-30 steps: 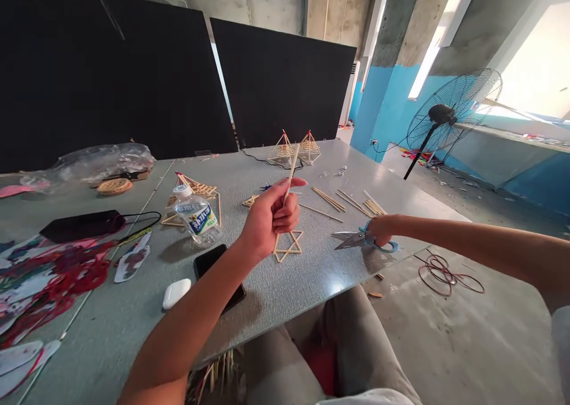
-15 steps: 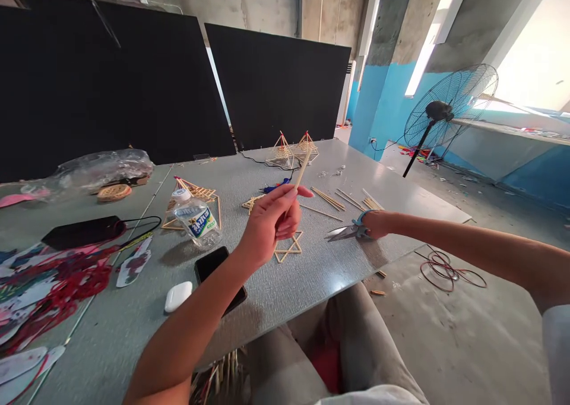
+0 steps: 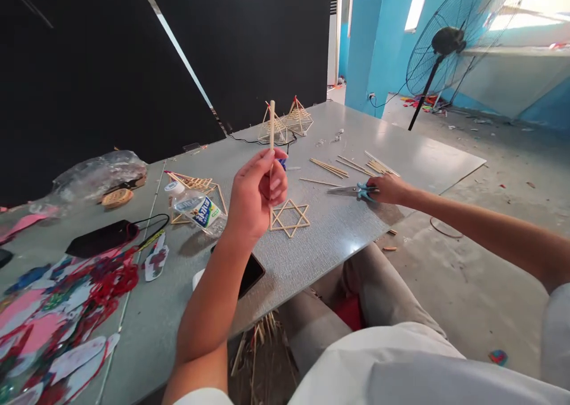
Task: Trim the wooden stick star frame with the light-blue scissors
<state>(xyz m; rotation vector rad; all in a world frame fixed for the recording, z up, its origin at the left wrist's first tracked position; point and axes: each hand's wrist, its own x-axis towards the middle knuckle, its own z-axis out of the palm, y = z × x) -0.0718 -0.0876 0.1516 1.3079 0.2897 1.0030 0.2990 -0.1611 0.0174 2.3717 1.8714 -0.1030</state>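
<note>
- Three stick frames look built: two pyramids [image 3: 298,118] at one o'clock from the left hand [image 3: 255,194], and one more at nine, partly behind the bottle [image 3: 205,209].
- The star [image 3: 291,227] lies flat at four o'clock, its outline complete, nothing visibly raised on it; I'd call this one early on.
- Plenty left unjoined: loose sticks [image 3: 328,167] spread out towards three o'clock.
- And here's the held stick [image 3: 272,123], pinched in the left fingers above the table [image 3: 249,149]!
- Its long axis runs nearly upright, top end at twelve, lower part dropping towards six by the star's left side; whether they touch, I can't tell.
- Right hand [image 3: 386,189], over at three, grips the scissors [image 3: 358,191] by the handles, blades aimed at nine.
</note>
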